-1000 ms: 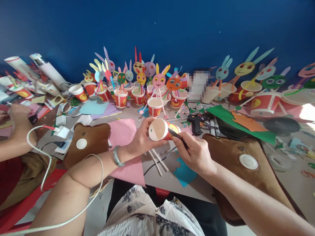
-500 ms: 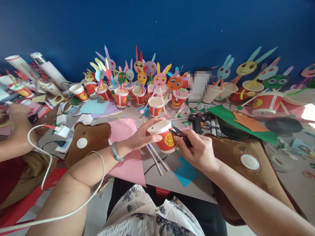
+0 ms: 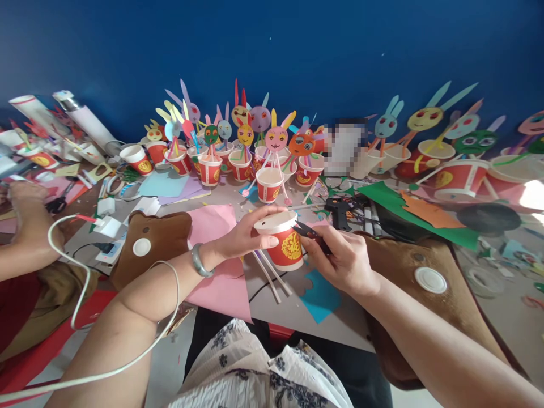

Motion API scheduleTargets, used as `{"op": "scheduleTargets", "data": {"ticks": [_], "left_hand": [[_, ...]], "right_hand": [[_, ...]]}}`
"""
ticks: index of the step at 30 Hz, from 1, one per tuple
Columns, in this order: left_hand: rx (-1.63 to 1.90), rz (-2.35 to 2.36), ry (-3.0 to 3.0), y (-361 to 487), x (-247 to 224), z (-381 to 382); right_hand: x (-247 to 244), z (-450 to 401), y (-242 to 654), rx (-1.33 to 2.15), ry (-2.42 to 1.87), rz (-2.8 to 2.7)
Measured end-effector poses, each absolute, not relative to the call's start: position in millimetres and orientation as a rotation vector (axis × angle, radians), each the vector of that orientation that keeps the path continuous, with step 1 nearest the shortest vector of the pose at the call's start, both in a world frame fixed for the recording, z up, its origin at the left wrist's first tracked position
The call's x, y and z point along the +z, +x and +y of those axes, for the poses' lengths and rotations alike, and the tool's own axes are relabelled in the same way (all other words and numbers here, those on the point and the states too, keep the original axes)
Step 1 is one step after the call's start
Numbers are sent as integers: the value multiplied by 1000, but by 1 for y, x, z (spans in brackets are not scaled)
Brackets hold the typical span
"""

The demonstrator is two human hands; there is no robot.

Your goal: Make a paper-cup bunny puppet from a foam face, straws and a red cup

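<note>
My left hand (image 3: 241,237) is closed around the rim side of a red and white paper cup (image 3: 285,256), with the thumb across its front. The cup bears a yellow print and is tilted above the table. A small dark hole shows in its wall near the left of the rim. My right hand (image 3: 349,259) grips dark scissors (image 3: 305,229), their pointed tip against the cup wall just under the right of the rim. Whether the tip has gone through, I cannot tell. Beneath the cup lie pale paper strips (image 3: 274,286) and a blue paper piece (image 3: 319,297).
Several cups with paper rabbit figures (image 3: 270,184) line the back by the blue wall. A black glue gun (image 3: 339,212) lies beyond my right hand. Brown cushions (image 3: 159,246) flank pink paper (image 3: 221,283). A white cable (image 3: 140,354) crosses my left arm. Another person's arm (image 3: 29,226) is at left.
The cup has turned slightly in my left hand, its base shifting a little downward. The scissors' tip has moved slightly with the rim. Both hands remain nearly in place.
</note>
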State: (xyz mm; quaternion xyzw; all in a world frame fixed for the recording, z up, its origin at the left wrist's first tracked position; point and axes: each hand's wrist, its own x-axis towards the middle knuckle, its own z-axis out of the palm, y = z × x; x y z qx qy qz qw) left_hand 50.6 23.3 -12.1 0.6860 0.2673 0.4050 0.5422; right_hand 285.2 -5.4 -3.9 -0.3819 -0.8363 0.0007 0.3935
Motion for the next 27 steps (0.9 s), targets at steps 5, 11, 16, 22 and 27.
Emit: {"op": "scheduleTargets", "data": {"ticks": [5, 11, 16, 22, 27], "left_hand": [[863, 611, 1603, 46, -10, 26], [804, 595, 1578, 45, -3, 25], [758, 598, 1587, 43, 2, 25], [751, 588, 1572, 43, 5, 25], [734, 583, 1524, 44, 7, 22]], "right_hand": [[-4, -3, 288, -32, -938, -2181], [-1, -1, 290, -62, -871, -2228], [4, -1, 290, -42, -856, -2267], [5, -2, 288, -35, -850, -2282], [7, -2, 289, -57, -808, -2298]]}}
